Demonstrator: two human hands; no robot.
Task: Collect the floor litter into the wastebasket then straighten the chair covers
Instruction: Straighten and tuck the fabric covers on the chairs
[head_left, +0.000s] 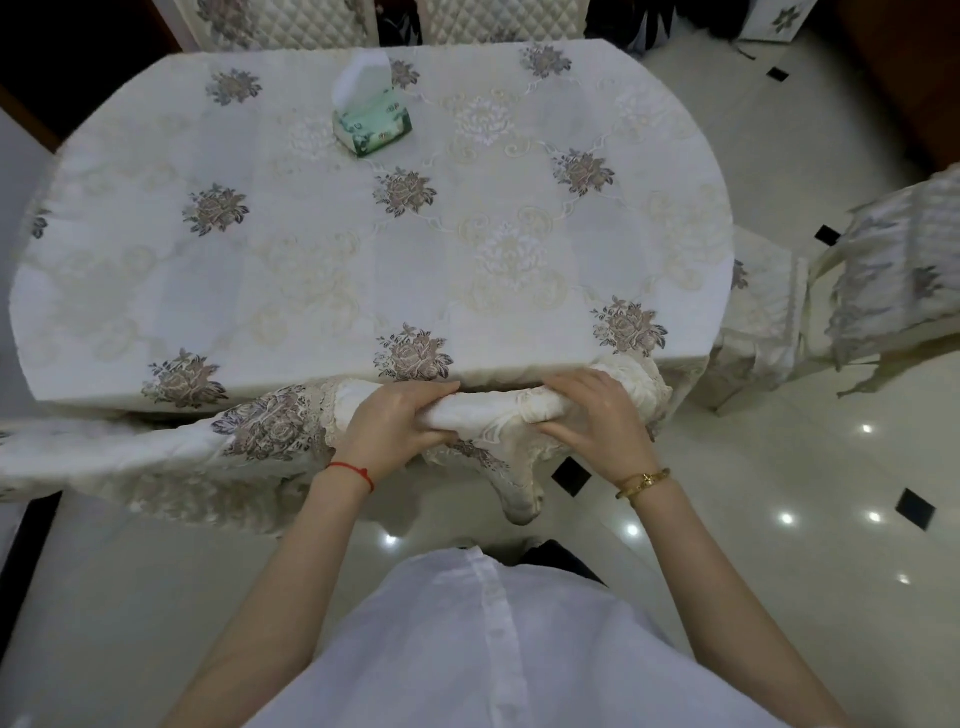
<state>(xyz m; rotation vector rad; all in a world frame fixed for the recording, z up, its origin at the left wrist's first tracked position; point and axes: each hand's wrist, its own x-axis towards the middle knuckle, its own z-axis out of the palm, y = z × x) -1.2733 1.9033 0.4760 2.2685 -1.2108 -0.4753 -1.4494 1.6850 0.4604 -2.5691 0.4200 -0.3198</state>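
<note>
No litter on visible floor, so likely onto covers: left hand (397, 421) and right hand (592, 415) both clamped on bunched chair cover (498, 413) at frame centre, chair at right (893, 280) still rumpled.

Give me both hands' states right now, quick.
Left hand: closed on the chair cover at the chair's top edge.
Right hand: also gripping the chair cover, fingers pressed into the fabric.
</note>
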